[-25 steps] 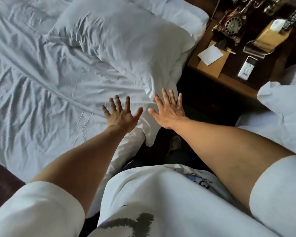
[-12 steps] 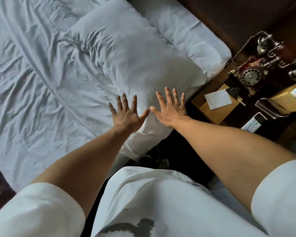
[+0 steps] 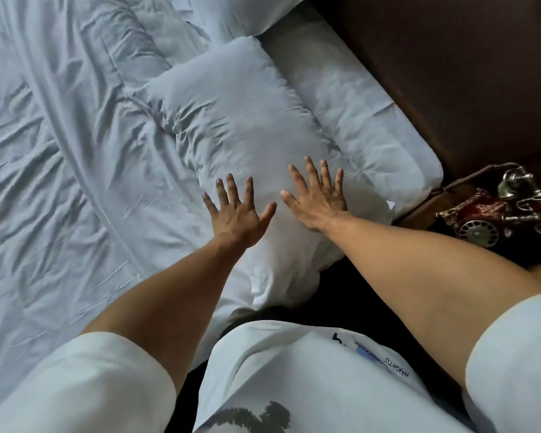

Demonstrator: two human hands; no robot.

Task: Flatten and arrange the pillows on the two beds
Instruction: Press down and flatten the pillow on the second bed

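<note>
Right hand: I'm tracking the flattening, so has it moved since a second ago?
Yes. The right hand has gone forward, from the near corner of the pillow onto its top, beside the left hand.

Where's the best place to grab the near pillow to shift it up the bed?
Probably the pillow's near short end, which hangs off the mattress edge below the left hand and right hand. Come from the person's side, one hand per corner: that end is loose and overhanging, while the rest lies flat among the sheet wrinkles.
</note>
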